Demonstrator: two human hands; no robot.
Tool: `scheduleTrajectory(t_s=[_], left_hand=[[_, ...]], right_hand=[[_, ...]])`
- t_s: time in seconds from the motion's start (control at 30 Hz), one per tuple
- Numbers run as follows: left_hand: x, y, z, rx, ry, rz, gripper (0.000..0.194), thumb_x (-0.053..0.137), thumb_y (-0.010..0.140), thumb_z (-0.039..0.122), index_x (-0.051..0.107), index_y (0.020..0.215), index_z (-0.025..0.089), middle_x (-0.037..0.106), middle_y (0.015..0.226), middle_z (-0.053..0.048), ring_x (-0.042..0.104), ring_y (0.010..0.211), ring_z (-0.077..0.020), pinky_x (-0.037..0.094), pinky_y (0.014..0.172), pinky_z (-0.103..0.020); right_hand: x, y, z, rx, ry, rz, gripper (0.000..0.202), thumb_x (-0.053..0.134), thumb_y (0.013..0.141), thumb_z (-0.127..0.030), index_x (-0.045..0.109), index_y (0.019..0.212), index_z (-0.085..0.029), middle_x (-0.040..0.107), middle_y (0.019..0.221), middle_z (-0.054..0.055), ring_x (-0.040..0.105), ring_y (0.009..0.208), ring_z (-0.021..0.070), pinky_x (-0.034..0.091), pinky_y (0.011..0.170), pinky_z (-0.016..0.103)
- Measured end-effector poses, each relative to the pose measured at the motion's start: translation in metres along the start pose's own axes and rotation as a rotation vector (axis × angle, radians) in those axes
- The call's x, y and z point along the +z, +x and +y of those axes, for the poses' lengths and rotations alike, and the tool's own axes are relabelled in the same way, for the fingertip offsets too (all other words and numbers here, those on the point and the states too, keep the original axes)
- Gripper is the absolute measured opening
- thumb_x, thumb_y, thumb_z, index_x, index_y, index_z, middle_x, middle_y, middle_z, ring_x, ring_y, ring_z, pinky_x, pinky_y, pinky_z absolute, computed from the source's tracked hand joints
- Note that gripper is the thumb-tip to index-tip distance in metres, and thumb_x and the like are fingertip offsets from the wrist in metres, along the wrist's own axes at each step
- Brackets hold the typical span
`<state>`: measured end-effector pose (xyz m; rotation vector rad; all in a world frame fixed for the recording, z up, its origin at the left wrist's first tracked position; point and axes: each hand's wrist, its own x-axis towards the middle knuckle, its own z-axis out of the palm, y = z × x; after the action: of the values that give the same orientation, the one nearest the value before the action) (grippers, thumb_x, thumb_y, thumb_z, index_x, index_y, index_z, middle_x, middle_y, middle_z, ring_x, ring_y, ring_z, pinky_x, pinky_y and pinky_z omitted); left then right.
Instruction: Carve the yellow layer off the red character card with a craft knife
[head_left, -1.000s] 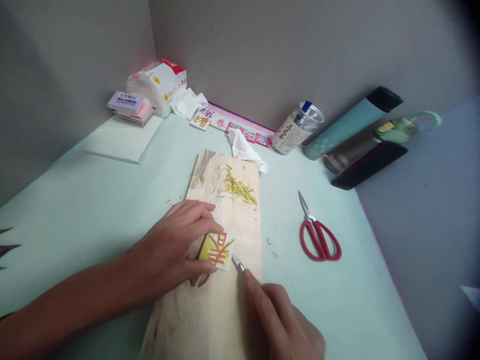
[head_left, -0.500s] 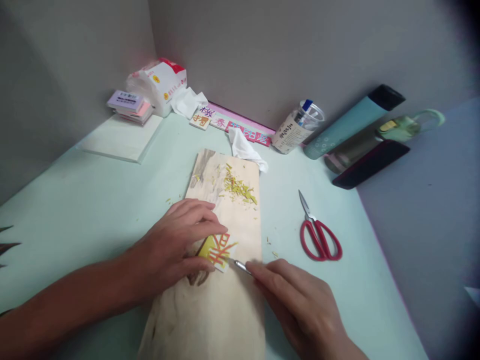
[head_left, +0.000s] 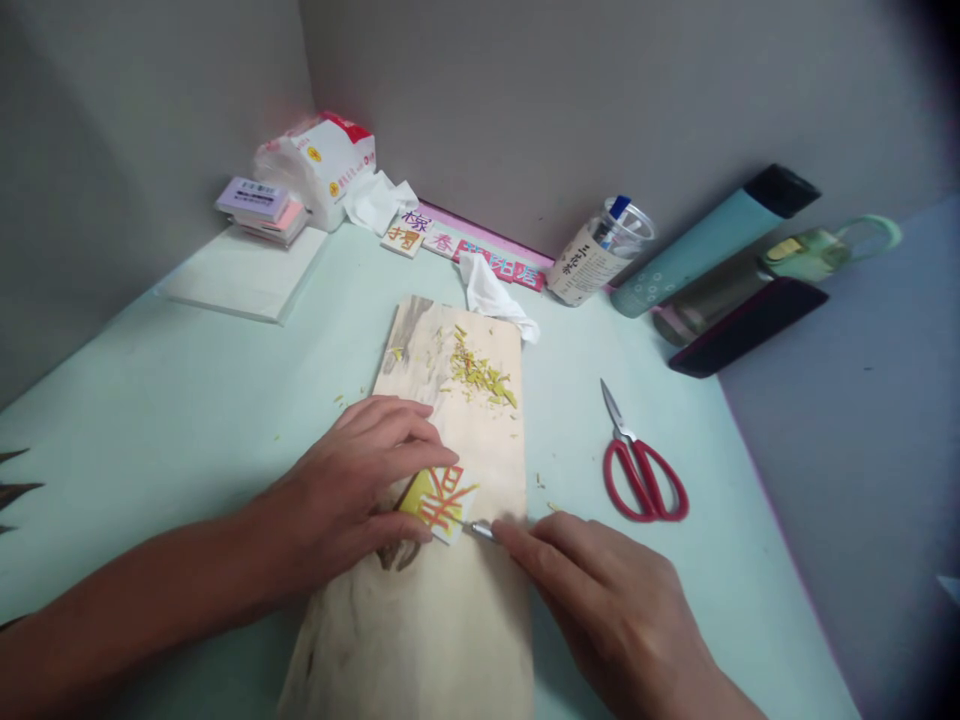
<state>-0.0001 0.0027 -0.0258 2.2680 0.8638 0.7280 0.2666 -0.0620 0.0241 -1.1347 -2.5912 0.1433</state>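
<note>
A small yellow and white carving block [head_left: 448, 503] with an orange-red character lies on the wooden board [head_left: 465, 620]. My left hand [head_left: 375, 480] grips the block between thumb and fingers from the left. In my right hand [head_left: 607, 590] is a thin carving knife [head_left: 482, 530], its metal tip touching the block's lower right part. Most of the knife's handle is hidden in my fingers. Yellow-green shavings [head_left: 484, 372] are heaped on the board's far part, with a few crumbs beside the board.
Red-handled scissors [head_left: 645, 480] lie right of the board. Behind are crumpled tissues [head_left: 491, 297], carved character blocks [head_left: 495, 262], a plastic cup [head_left: 592, 255] and a teal bottle [head_left: 709, 245]. At back left, a tissue pack [head_left: 322, 165] stands near stacked blocks [head_left: 262, 208].
The knife tip has shifted slightly left, further over the block's lower part. My left hand keeps its grip. The whole view has moved very slightly.
</note>
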Motion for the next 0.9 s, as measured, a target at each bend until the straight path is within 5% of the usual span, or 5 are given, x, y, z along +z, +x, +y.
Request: scheduleTrajectory(t_s=[0.57, 0.8, 0.9], left_hand=[[-0.001, -0.001, 0.001, -0.006, 0.005, -0.012, 0.038, 0.069, 0.093, 0.043, 0.060, 0.127, 0.029, 0.061, 0.123, -0.003, 0.046, 0.129, -0.0290, 0.031, 0.109, -0.041], [0.000, 0.000, 0.000, 0.013, 0.000, -0.005, 0.039, 0.069, 0.094, 0.043, 0.058, 0.128, 0.029, 0.060, 0.122, -0.003, 0.046, 0.128, -0.0284, 0.030, 0.109, -0.040], [-0.001, 0.000, 0.000, 0.020, -0.002, -0.014, 0.039, 0.069, 0.094, 0.043, 0.058, 0.128, 0.029, 0.060, 0.122, -0.002, 0.046, 0.128, -0.0278, 0.029, 0.109, -0.039]], right_hand=[[-0.012, 0.017, 0.002, -0.034, -0.014, -0.095, 0.032, 0.036, 0.107, -0.014, 0.066, 0.117, -0.016, 0.062, 0.077, 0.001, 0.052, 0.060, 0.0124, 0.034, 0.054, 0.027], [-0.019, 0.026, 0.015, 0.020, 0.158, -0.331, 0.028, 0.040, 0.106, -0.014, 0.065, 0.115, -0.023, 0.062, 0.085, 0.000, 0.055, 0.068, 0.0121, 0.036, 0.060, 0.027], [-0.019, 0.028, 0.015, -0.015, 0.108, -0.293, 0.029, 0.038, 0.107, -0.013, 0.063, 0.118, -0.022, 0.060, 0.083, 0.000, 0.052, 0.068, 0.0133, 0.034, 0.059, 0.028]])
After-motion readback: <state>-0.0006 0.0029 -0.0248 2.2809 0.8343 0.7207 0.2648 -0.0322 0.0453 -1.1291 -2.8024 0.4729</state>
